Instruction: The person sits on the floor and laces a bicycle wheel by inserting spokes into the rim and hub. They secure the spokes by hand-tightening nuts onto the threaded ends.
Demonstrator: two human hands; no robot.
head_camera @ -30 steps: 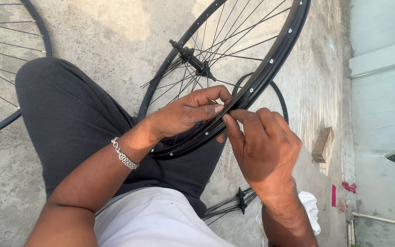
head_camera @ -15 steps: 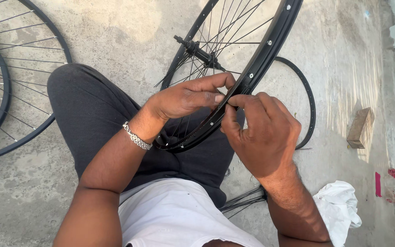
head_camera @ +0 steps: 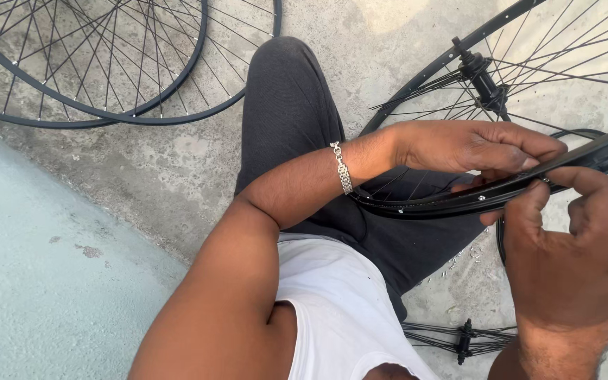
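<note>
Over my lap, at the right of the scene, I see the black wheel rim [head_camera: 459, 204] resting on my dark trouser leg [head_camera: 290, 119]. My left hand [head_camera: 473, 148] lies on it, fingers curled over its edge; my right hand [head_camera: 571, 260] pinches the same edge with thumb and forefinger. Two spoked wheels [head_camera: 107, 63] lie far left on bare concrete; one hub [head_camera: 483, 77] shows beyond the rim, another near [head_camera: 466, 338].
</note>
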